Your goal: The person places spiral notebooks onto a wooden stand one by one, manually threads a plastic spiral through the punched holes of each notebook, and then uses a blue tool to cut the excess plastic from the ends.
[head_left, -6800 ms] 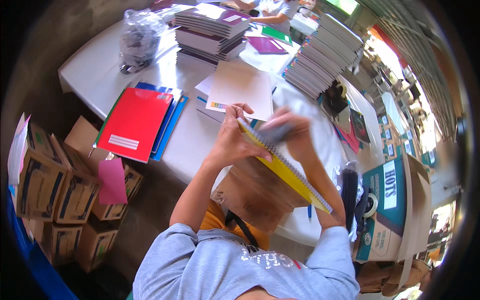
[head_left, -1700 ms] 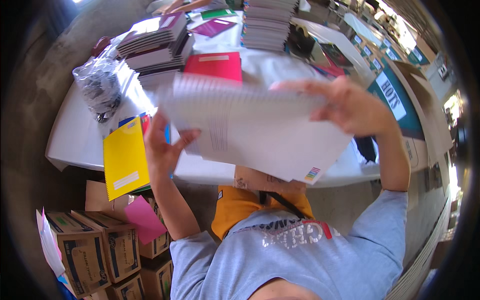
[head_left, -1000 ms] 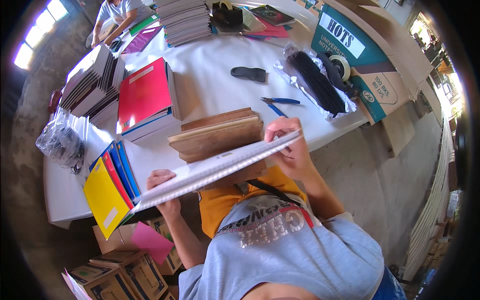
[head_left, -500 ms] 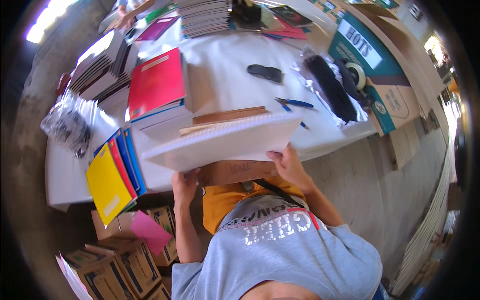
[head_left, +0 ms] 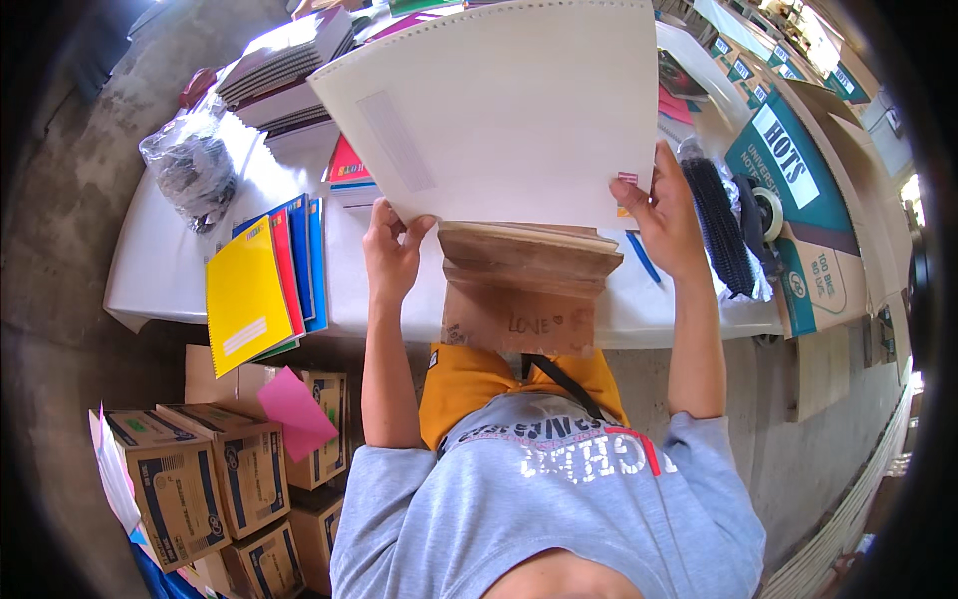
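Observation:
A large white sheet (head_left: 519, 120), with a row of holes punched along its far edge, is held up over the table. Whether it is one sheet or a thin stack, I cannot tell. My left hand (head_left: 391, 245) pinches its near left corner. At the near right corner my right hand (head_left: 667, 215) grips it, thumb on top beside a small coloured print. Just below the sheet, a folded brown cardboard piece (head_left: 529, 275) with handwriting sits at the table's near edge. A blue-handled tool (head_left: 644, 257) shows partly by my right wrist.
Left on the table (head_left: 150, 270) are coloured notebooks (head_left: 244, 290), a plastic bag of dark parts (head_left: 195, 170) and stacked notebooks (head_left: 274, 70). Black binding coils (head_left: 720, 225), a tape roll (head_left: 766, 213) and a green carton (head_left: 798, 170) stand right. Cardboard boxes (head_left: 180, 489) fill the lower left.
Both hands have raised the white sheet, moved it away from my body and tilted its face toward me. It now hides much of the table, and more of the cardboard piece shows.

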